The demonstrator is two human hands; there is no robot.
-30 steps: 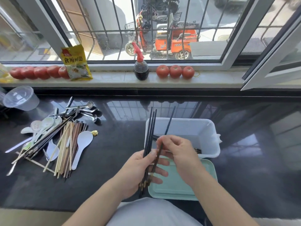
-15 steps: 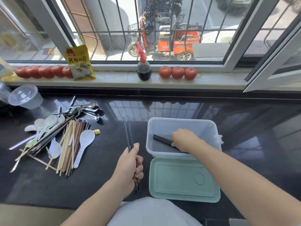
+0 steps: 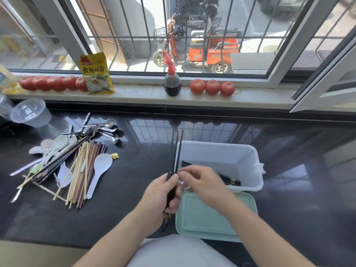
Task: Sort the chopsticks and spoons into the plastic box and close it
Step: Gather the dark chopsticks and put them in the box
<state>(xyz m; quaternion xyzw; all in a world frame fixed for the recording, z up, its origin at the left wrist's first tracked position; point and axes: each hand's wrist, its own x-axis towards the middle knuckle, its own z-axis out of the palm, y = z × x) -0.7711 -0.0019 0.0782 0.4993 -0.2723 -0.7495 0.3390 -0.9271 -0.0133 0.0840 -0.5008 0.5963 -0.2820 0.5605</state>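
Note:
My left hand [image 3: 160,199] grips a small bundle of black chopsticks [image 3: 176,153] upright, just left of the white plastic box [image 3: 248,160]. My right hand [image 3: 200,182] reaches across from the box, and its fingertips pinch one of those held chopsticks. Several black chopsticks [image 3: 230,179] lie inside the box. The pale green lid [image 3: 213,216] lies flat in front of the box. At the left a mixed pile of wooden chopsticks [image 3: 81,170], white plastic spoons [image 3: 99,168] and metal spoons [image 3: 100,129] rests on the dark counter.
A clear plastic cup [image 3: 30,112] stands at the far left. On the windowsill sit rows of tomatoes [image 3: 212,86], a yellow packet [image 3: 96,74] and a dark sauce bottle [image 3: 172,83]. An open window frame [image 3: 323,89] juts in at the right.
My right hand came out of the box, leaving a chopstick there, and returned to the bundle. My left hand shifted right toward the box with its chopsticks.

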